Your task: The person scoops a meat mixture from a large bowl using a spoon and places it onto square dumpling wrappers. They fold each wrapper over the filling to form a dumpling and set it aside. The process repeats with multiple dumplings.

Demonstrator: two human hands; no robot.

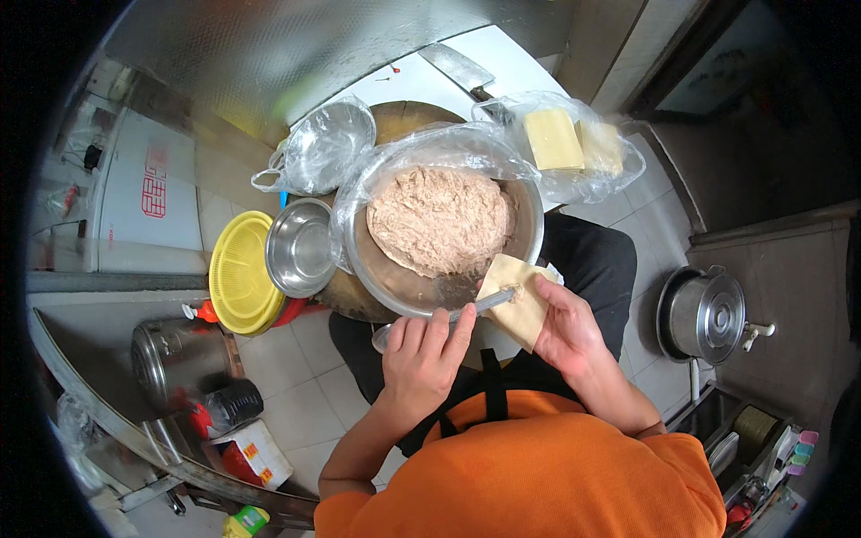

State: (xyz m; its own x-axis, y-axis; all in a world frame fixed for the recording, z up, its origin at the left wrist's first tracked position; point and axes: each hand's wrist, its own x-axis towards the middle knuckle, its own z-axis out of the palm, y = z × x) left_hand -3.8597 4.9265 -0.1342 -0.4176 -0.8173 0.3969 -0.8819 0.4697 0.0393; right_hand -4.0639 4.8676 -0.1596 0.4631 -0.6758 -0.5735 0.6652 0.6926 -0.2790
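My left hand [420,359] is closed around a slim metal utensil [493,301] with a rounded end showing past the fingers at the left. Its other tip touches a square pale dough wrapper [522,321], where a small smear of filling shows. That wrapper lies across the fingers of my right hand [574,330], held at its edge by the thumb. Just beyond both hands stands a large metal basin [534,235] lined partly with clear plastic. Pinkish minced filling [439,220] is heaped inside it.
Stacked wrappers [553,140] sit in a plastic bag at the far right, near a cleaver [456,67]. Left of the basin are a bagged bowl [330,143], a small metal bowl [300,248] and a yellow colander [240,278]. A lidded pot [708,314] stands at right.
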